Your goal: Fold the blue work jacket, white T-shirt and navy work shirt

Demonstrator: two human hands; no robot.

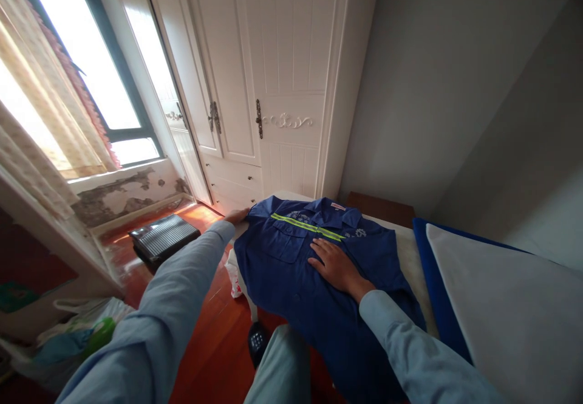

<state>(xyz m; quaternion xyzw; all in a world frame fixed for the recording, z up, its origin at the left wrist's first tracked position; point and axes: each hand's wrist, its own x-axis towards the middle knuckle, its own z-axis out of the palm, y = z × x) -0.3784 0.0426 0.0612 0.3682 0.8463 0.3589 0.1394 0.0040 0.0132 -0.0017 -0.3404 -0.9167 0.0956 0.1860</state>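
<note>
A dark blue work jacket lies spread out on a narrow pale table, its collar at the far end and its lower part hanging over the near edge. A yellow-green reflective stripe crosses its chest. At the jacket's far left, my left hand has its fingertips closed at the sleeve edge; the hand is small in view. My right hand rests flat on the front of the jacket, just below the stripe, fingers stretched out and slightly apart.
A white wardrobe stands behind the table. To the right is a bed-like surface with a white and blue cover. A black ribbed case sits on the red floor at left, with plastic bags nearer me.
</note>
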